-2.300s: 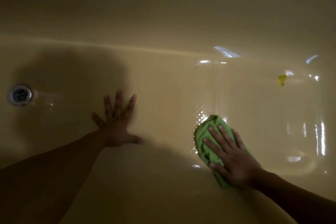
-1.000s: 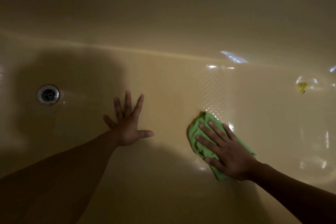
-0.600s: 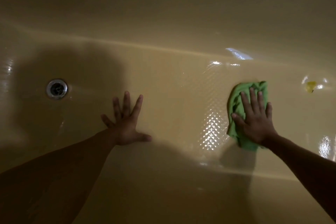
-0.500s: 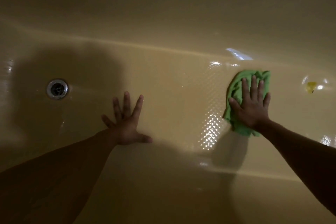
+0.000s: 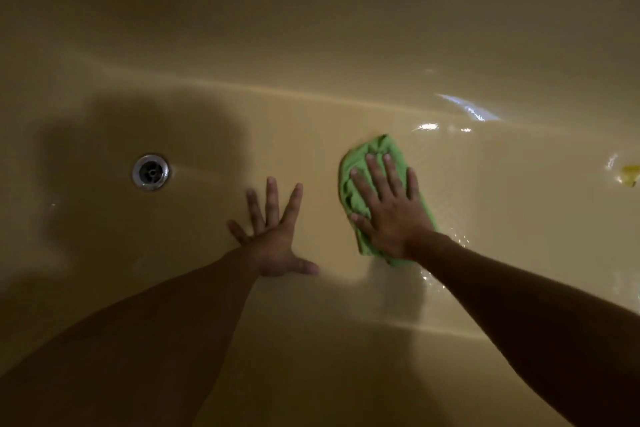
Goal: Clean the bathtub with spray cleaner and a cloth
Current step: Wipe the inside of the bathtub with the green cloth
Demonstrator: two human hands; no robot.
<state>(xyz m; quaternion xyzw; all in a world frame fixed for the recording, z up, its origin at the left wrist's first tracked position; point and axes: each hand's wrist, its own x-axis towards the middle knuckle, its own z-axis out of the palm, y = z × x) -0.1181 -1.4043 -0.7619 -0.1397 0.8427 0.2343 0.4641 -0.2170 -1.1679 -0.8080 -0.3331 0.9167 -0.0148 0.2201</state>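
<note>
I look down into a beige bathtub (image 5: 311,45) in dim light. A folded green cloth (image 5: 381,152) lies flat on the tub floor right of centre. My right hand (image 5: 389,210) presses on it with straight, spread fingers. My left hand (image 5: 273,239) rests flat on the bare tub floor just left of the cloth, fingers spread, holding nothing. No spray bottle is in view.
A round metal drain (image 5: 150,172) sits in the tub floor at the left, inside a dark shadow. A small yellow scrap (image 5: 629,175) lies at the right edge. Wet glints shine on the floor right of the cloth.
My right hand has slid the cloth leftward across the tub floor, close to my left hand. The left hand has stayed planted. The view has shifted to the left.
</note>
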